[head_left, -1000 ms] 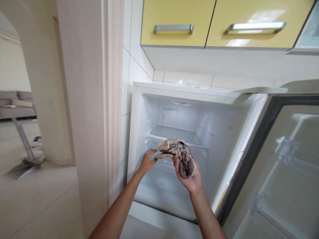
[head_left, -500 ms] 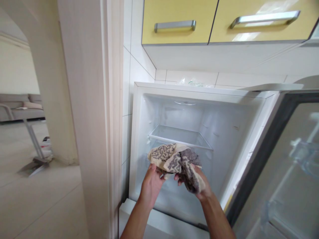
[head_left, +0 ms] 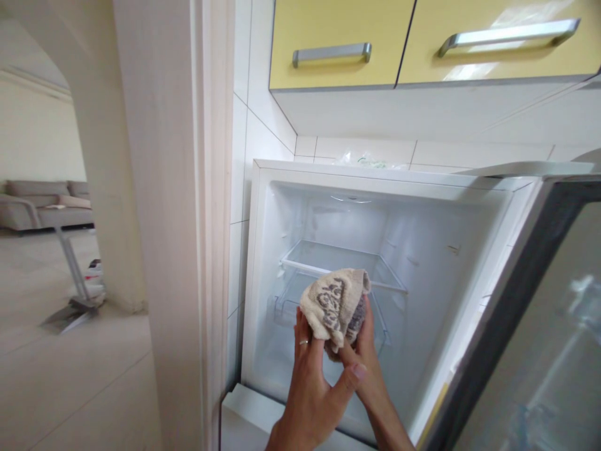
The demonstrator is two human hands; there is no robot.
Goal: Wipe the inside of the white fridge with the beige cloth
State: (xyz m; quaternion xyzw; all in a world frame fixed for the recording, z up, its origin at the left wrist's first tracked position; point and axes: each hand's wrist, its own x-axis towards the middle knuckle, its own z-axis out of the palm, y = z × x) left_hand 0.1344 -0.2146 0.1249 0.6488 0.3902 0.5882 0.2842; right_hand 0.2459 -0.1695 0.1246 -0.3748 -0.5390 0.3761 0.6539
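A cream and grey patterned cloth (head_left: pixel 334 304), bunched into a wad, is held between both hands in front of the fridge. My left hand (head_left: pixel 312 388) grips its lower left side, with a ring on one finger. My right hand (head_left: pixel 369 357) wraps the cloth's right side, its fingers partly hidden behind the fabric. Behind them stands the fridge (head_left: pixel 256 263) with its door (head_left: pixel 526 326) swung wide to the right. A glass shelf (head_left: pixel 338 255) crosses the interior, and another shelf or tray below it is partly covered by the cloth.
Yellow cabinets (head_left: pixel 342 25) with metal handles hang above the fridge. A clear plastic bag (head_left: pixel 369 161) lies on the fridge top. A door frame (head_left: pixel 173 219) rises close on the left. Beyond it are a dustpan (head_left: pixel 72 312) on the floor and a sofa (head_left: pixel 40 203).
The cloth has gone from spread loosely between the hands to a tighter bundle. My left hand has moved right and turned back-up, and the hands are now close together.
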